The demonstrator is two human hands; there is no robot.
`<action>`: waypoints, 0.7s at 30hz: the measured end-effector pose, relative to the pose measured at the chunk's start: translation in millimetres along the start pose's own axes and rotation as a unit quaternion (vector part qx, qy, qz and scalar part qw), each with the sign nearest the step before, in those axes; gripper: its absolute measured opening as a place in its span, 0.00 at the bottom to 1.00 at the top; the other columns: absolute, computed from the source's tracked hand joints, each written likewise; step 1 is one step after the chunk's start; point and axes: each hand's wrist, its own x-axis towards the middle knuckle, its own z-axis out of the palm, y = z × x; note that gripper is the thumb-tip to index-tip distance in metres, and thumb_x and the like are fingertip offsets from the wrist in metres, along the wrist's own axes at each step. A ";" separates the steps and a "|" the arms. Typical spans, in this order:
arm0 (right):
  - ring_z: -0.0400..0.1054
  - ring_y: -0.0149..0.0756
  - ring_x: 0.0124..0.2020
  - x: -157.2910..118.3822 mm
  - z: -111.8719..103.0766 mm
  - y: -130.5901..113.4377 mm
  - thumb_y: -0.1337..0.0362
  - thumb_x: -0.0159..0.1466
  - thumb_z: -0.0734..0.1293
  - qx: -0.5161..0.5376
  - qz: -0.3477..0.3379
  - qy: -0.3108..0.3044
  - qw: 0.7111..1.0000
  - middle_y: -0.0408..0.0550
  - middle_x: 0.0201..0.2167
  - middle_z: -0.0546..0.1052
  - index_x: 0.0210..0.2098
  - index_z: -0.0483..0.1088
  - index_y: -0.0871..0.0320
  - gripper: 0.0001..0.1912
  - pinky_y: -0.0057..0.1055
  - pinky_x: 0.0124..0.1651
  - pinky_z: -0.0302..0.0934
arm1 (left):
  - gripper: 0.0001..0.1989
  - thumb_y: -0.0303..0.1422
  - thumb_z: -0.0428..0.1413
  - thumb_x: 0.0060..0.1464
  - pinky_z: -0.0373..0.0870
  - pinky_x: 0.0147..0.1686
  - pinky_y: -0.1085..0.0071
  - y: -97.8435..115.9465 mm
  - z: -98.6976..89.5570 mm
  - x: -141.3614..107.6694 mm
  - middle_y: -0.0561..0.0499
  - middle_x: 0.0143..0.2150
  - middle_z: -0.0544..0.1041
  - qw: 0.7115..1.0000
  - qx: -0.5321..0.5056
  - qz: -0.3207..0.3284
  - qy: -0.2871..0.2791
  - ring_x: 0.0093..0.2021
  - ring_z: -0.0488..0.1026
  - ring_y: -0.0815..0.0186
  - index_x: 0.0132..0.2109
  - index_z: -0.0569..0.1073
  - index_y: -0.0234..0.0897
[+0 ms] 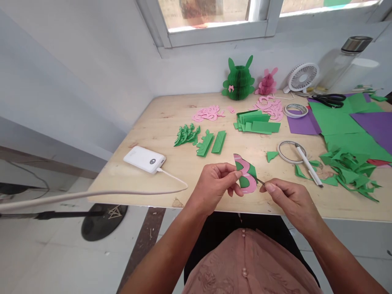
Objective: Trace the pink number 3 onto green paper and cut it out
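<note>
My left hand [219, 183] pinches a pink curved paper cutout [250, 184] laid over a piece of green paper [251, 170], both raised at the front of the table. Closed around a thin dark pointed tool [261, 182], my right hand [289, 200] brings its tip against the right edge of the green paper. The tool's kind cannot be made out, since the fingers cover most of it. Farther back lie a folded green strip [218, 142], a green piece with a cut edge [205, 143] and a pile of small green cutouts [186, 134].
A power bank [144, 159] with a white cable lies left. Pink cutouts [208, 113], stacked green strips [260, 123], tape rolls [295, 110], a white pen [308, 165], green scraps [352, 167] and black-handled scissors [329, 100] are spread around. Paper rabbits [240, 83] and a fan [303, 77] stand behind.
</note>
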 end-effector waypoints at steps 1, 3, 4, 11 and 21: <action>0.56 0.31 0.23 0.4 -0.4 0.6 0.45 0.64 0.60 -0.004 -0.003 -0.002 1.000 0.41 0.19 0.63 0.27 0.75 0.58 0.25 0.27 0.26 0.55 | 0.15 0.41 0.65 0.45 0.60 0.22 0.75 0.5 0.0 0.0 0.51 0.17 0.73 1.000 0.001 0.002 -0.001 0.19 0.70 0.70 0.28 0.74 0.33; 0.59 0.32 0.24 1.4 -1.3 1.8 0.45 0.64 0.60 -0.010 -0.012 -0.006 1.000 0.43 0.20 0.66 0.27 0.75 0.58 0.25 0.27 0.26 0.57 | 0.15 0.41 0.65 0.45 0.60 0.22 0.75 1.5 -0.2 0.1 0.52 0.17 0.73 1.000 0.002 0.006 0.000 0.19 0.69 0.70 0.28 0.74 0.33; 0.60 0.32 0.24 1.8 -1.8 2.4 0.45 0.64 0.60 -0.012 -0.016 -0.007 1.000 0.43 0.21 0.68 0.27 0.75 0.58 0.25 0.27 0.27 0.57 | 0.15 0.41 0.65 0.45 0.60 0.22 0.75 2.0 -0.4 0.2 0.52 0.17 0.73 1.000 0.004 0.008 0.000 0.19 0.69 0.70 0.28 0.74 0.33; 0.65 0.34 0.28 3.0 -2.4 6.0 0.45 0.65 0.60 -0.021 -0.022 -0.012 0.999 0.45 0.25 0.73 0.29 0.76 0.58 0.24 0.27 0.28 0.58 | 0.14 0.40 0.65 0.46 0.60 0.22 0.76 2.6 -1.7 0.8 0.53 0.17 0.73 1.000 0.003 0.009 -0.006 0.19 0.69 0.72 0.27 0.73 0.33; 0.60 0.32 0.26 -0.4 1.7 5.8 0.46 0.65 0.61 -0.002 -0.015 -0.004 1.000 0.43 0.22 0.68 0.28 0.74 0.57 0.23 0.27 0.28 0.55 | 0.14 0.39 0.64 0.46 0.60 0.21 0.77 1.5 -1.9 0.1 0.53 0.17 0.73 1.000 -0.001 0.014 -0.005 0.18 0.69 0.72 0.27 0.73 0.33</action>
